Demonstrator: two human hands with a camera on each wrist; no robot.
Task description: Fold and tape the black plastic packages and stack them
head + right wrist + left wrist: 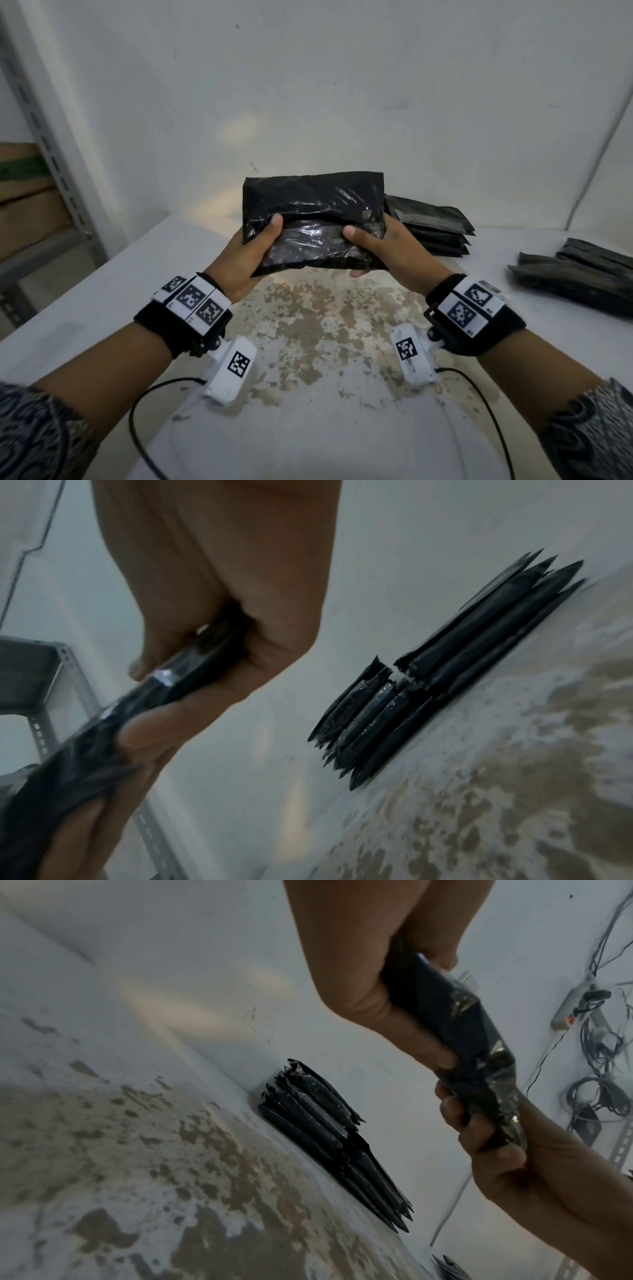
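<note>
A folded black plastic package (pixel 313 219) is held in the air above the table, with shiny clear tape across its lower half. My left hand (pixel 255 246) grips its left edge, thumb on top. My right hand (pixel 380 245) grips its right edge the same way. The left wrist view shows the package (pixel 472 1031) edge-on between both hands. In the right wrist view the package (pixel 85 750) is blurred, my right hand (pixel 192 674) holding it. A stack of black packages (pixel 433 228) lies by the wall, right behind the held one, and shows as the stack (pixel 329 1139) and the stack (pixel 438 685).
Another pile of black packages (pixel 579 277) lies at the table's right edge. The white table (pixel 308 329) has worn brown patches. A metal shelf rack (pixel 51 164) with cardboard boxes stands on the left. A power strip (pixel 575 1004) and cables hang on the wall.
</note>
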